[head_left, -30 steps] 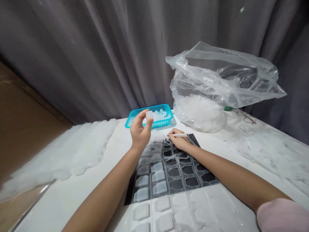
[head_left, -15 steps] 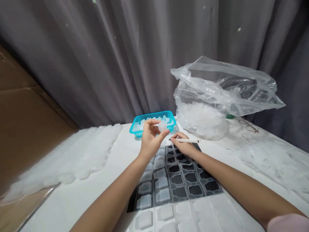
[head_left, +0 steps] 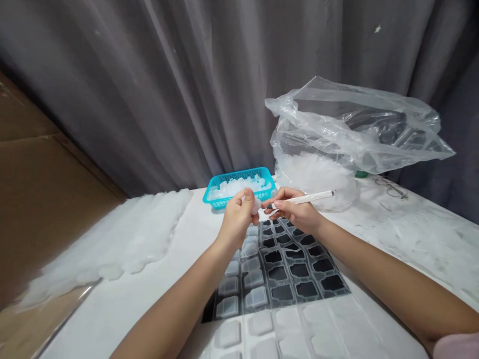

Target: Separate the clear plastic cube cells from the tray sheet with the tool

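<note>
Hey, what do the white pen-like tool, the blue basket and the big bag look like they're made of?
White pen-like tool: perhaps plastic or paper-wrapped; its pale, dull shaft leaves that open.
Blue basket: probably molded plastic with slight sheen, going by its regular perforations.
Big bag: clear, glossy plastic film, judging by its see-through folds and bright creases.

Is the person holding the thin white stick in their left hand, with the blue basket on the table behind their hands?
Not quite: the head view shows the thin white stick in the right hand, not the left. The blue basket is on the table behind the hands.
</note>
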The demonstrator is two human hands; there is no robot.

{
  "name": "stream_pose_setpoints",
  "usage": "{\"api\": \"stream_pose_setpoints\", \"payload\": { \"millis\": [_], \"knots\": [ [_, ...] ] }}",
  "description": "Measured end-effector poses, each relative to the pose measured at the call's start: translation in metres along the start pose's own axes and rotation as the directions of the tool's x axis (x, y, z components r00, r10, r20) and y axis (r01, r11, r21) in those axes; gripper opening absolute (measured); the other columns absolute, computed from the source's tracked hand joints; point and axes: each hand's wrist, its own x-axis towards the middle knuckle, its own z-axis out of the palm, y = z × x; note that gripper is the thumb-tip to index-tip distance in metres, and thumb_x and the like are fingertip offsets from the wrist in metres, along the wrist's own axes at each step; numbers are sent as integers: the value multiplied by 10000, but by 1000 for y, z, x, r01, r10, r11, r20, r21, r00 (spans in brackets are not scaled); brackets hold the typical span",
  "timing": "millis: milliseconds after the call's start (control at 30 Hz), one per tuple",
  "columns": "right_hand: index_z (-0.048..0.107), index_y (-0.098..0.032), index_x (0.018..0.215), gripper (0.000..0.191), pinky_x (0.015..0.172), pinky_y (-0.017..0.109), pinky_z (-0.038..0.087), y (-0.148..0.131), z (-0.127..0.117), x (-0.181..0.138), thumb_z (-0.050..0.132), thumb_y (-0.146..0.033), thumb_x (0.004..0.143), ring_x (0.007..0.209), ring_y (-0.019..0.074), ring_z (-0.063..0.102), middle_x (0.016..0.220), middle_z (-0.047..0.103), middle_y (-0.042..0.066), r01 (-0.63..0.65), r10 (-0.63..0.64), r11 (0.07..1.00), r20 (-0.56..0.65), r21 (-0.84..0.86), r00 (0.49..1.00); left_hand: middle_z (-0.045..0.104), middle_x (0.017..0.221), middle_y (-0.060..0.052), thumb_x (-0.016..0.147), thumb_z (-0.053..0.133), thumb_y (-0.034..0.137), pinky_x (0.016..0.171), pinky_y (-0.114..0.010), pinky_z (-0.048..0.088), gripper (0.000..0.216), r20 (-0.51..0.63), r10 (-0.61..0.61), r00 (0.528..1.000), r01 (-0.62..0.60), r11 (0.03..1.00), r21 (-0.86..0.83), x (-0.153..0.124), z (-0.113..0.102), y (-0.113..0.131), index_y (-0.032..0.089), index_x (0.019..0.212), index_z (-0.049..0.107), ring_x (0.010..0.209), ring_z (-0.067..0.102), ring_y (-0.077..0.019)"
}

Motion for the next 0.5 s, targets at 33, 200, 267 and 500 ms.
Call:
{"api": "stream_pose_setpoints", "payload": {
  "millis": [33, 200, 267, 500],
  "knots": [
    [520, -166, 745, 334, 679, 273, 552, -4, 1, -1, 735, -413, 681, 779, 142, 672, 907, 694, 43, 12, -12, 1000, -2, 1, 1000, 431, 470, 56, 656, 520, 788, 366, -209, 303, 603, -3, 28, 1000, -28, 1000, -12, -1, 1, 1, 191, 639, 438, 352, 389, -65],
    [527, -171, 741, 304, 669, 256, 573, -20, 12, -9, 725, -399, 710, 830, 153, 680, 935, 701, 46, 67, -67, 998, 7, -1, 998, 394, 417, 73, 657, 438, 830, 377, -225, 293, 616, 17, 175, 984, -173, 979, -106, -6, 2, 2, 216, 719, 446, 347, 365, -90],
    [537, -174, 755, 264, 658, 247, 578, -23, 15, -10, 706, -376, 740, 841, 153, 683, 940, 703, 43, 109, -109, 994, 35, 3, 993, 425, 434, 70, 651, 443, 830, 386, -225, 289, 614, 21, 204, 979, -200, 974, -109, -7, 1, 1, 220, 727, 438, 350, 368, -88],
    [546, -174, 785, 209, 637, 225, 580, -27, 20, -13, 675, -339, 783, 817, 136, 686, 952, 696, 40, 209, -204, 974, 58, -84, 977, 433, 434, 69, 661, 470, 803, 414, -227, 304, 591, 10, 237, 971, -235, 967, -98, -10, -1, -5, 214, 712, 434, 363, 386, -84]
  ]
}}
